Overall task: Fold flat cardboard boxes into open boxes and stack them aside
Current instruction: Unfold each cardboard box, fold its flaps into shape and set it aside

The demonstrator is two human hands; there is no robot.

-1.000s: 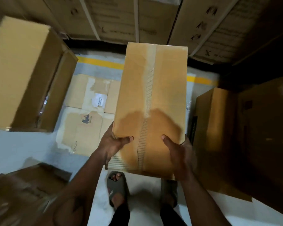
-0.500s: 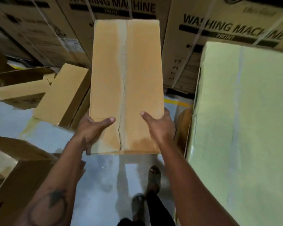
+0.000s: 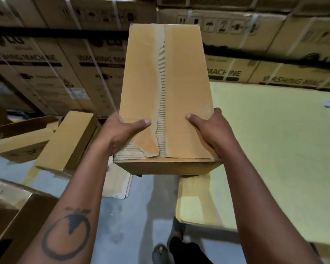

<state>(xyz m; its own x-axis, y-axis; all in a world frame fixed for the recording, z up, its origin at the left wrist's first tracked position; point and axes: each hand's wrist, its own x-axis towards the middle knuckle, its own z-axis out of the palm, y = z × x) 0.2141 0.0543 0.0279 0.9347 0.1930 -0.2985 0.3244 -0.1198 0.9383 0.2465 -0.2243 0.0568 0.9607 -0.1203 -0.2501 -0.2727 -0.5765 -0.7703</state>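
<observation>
Item in hand: I see one folded box (image 3: 166, 96), both my left hand (image 3: 120, 136) and right hand (image 3: 210, 132) gripping its near end, carried above the floor (image 3: 126, 216). Folded boxes (image 3: 69, 141) already lie at the floor's left edge; I judge stacking of this one remains.

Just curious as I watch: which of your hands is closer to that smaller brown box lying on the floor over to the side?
Left. The left hand grips the held box's left edge, just right of and above the floor box. The right hand grips the opposite edge, farther away.
</observation>
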